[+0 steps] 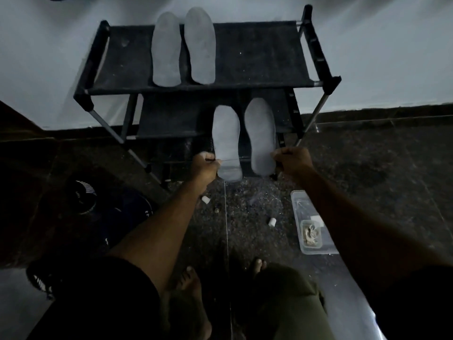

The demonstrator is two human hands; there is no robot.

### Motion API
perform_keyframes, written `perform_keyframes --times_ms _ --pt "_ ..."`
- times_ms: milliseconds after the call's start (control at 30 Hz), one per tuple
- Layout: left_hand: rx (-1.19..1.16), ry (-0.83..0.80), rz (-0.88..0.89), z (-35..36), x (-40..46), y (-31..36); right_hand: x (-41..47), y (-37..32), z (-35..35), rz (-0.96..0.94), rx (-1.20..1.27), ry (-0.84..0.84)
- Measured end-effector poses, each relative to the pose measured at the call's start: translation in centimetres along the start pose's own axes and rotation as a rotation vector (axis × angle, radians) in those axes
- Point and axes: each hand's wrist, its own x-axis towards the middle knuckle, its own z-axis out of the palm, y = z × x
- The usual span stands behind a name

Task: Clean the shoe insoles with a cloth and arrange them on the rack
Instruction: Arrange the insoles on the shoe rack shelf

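The rack (245, 77) held two insoles on top; two more, left insole (226, 141) and right insole (261, 136), lay lower. Left hand (204, 165) and right hand (293, 161) pinched their heels. They looked light and floppy, best gripped at the heel.

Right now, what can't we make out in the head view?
- Left hand grip on the left lower insole: fingers curl away from the camera.
- Right hand grip by the right lower insole: same.
- Clear box contents: too dark, too small.
- Cloth: not seen.
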Motion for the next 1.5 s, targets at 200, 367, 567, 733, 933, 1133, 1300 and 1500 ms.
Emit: perform_keyframes --times_ms 200,367,567,733,933,1133,1300,1500 --pt "-0.012 -0.013 0.052 0.7 6.2 3.9 6.7 -2.4 1.0 -0.091 -0.065 0.005" --pt "-0.001 -0.01 0.091 1.8 10.2 7.1 11.5 -3.7 2.1 -0.126 -0.121 0.055" --pt "-0.043 -0.036 0.03 2.7 13.1 7.7 15.1 -3.4 2.8 -0.078 -0.14 0.096" --pt "-0.072 -0.038 -0.024 3.2 14.3 7.2 16.6 -2.0 3.4 -0.057 -0.152 0.142" --pt "-0.095 -0.042 -0.014 3.7 14.6 7.7 16.9 -2.5 3.9 -0.081 -0.207 0.187" --pt "-0.151 -0.038 -0.016 3.8 14.6 7.7 17.9 -2.4 3.9 -0.076 -0.229 0.207" --pt "-0.147 -0.005 -0.002 4.1 14.8 7.5 18.3 -2.2 3.7 -0.079 -0.255 0.227" --pt "-0.124 -0.008 -0.019 4.1 14.5 7.7 18.3 -2.2 3.6 -0.078 -0.266 0.237"
